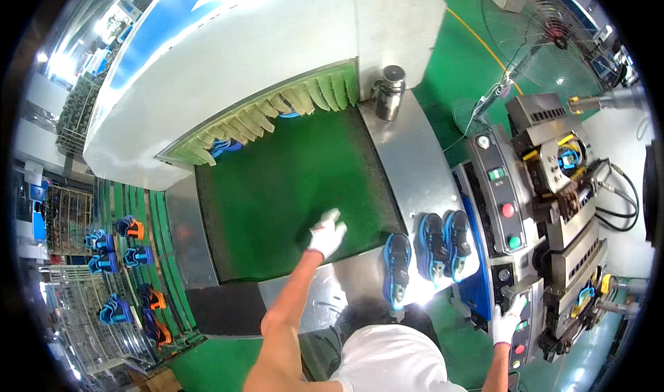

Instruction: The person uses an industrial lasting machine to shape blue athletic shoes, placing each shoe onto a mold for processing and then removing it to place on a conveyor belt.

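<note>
My left hand (326,234), in a white glove, reaches over the near part of the green conveyor belt (290,191). Its fingers are stretched out and nothing shows in them. At the right, my white-gloved right hand (508,323) is at the lower control panel (526,336) of a press machine, close to its buttons, fingers apart and holding nothing visible. Between my hands, dark sneakers with blue soles, one (397,271) nearer the belt and a pair (446,245) beside it, rest on the metal ledge. Blue-soled shoes (225,147) partly show under the strip curtain (277,112).
A steel thermos (391,93) stands on the metal side table (408,150). The press machine (567,205) holds blue shoe parts at the right, with a floor fan (546,39) behind. Several blue and orange shoe uppers (117,309) sit on racks at the left.
</note>
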`<state>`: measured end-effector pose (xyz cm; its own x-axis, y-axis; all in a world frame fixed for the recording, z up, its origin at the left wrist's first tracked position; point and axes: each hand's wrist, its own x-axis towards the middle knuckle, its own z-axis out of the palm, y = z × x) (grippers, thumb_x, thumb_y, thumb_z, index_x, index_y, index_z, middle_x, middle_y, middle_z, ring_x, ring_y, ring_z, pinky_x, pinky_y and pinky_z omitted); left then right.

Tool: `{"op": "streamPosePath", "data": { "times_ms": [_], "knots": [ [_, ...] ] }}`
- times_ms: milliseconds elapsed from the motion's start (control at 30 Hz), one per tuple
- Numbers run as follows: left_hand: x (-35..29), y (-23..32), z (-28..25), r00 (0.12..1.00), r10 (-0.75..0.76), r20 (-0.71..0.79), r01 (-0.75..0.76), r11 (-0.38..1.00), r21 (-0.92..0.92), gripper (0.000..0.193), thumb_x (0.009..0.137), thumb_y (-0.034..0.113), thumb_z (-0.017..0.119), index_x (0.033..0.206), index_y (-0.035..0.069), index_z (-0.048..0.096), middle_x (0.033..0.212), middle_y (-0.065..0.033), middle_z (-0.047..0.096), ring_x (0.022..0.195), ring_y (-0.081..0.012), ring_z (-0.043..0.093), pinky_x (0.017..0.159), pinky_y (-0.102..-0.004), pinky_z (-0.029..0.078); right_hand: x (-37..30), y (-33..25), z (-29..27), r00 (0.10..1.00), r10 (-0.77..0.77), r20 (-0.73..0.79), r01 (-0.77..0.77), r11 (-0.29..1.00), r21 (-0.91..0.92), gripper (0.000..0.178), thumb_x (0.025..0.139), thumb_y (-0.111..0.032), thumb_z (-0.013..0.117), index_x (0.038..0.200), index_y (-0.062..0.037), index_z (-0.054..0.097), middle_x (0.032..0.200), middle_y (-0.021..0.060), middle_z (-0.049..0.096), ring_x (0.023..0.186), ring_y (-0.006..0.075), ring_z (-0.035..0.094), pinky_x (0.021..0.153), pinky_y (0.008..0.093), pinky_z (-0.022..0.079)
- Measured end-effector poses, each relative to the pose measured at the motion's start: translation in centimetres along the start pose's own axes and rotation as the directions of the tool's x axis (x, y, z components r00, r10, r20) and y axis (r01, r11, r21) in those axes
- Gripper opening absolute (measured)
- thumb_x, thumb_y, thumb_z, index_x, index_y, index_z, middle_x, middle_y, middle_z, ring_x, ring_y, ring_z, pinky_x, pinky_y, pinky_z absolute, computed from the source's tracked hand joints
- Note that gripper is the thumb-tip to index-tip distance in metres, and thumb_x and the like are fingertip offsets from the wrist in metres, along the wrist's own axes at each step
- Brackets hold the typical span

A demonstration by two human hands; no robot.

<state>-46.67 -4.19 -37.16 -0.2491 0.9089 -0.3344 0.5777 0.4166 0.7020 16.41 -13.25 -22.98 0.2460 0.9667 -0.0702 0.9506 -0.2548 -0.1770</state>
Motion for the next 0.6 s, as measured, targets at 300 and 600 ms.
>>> {"op": "streamPosePath", "data": {
  "times_ms": [300,600],
  "knots": [
    [29.4,-0.5,-17.1,0.806,0.238,-0.541,-0.129,0.964,0.233,0.052,0.093,0.014,0.065,0.143,0.014,0.051,0.146,-0.0185,0.052,0.137,-0.0392,0.047,0.111,-0.0566,0.041,-16.9,6.0,4.6,0.697,0.622,0.357,-0.651,0.757,-0.047,0.073,0.082,-0.015,0.079,0.144,0.0059,0.047,0.132,0.0254,0.063,0.119,0.0319,0.065,0.101,0.0383,0.052],
    [47.6,-4.1,-20.9,0.994,-0.033,-0.105,0.094,0.748,0.657,0.068,0.101,0.060,0.033,0.156,0.020,0.045,0.163,-0.0089,0.040,0.150,-0.0307,0.038,0.122,-0.0501,0.029,-25.4,3.7,-2.5,0.435,0.732,0.524,-0.724,0.631,-0.280,0.064,0.096,-0.029,0.069,0.149,0.0001,0.048,0.139,0.0177,0.062,0.128,0.0318,0.056,0.109,0.0374,0.043]
  ]
}}
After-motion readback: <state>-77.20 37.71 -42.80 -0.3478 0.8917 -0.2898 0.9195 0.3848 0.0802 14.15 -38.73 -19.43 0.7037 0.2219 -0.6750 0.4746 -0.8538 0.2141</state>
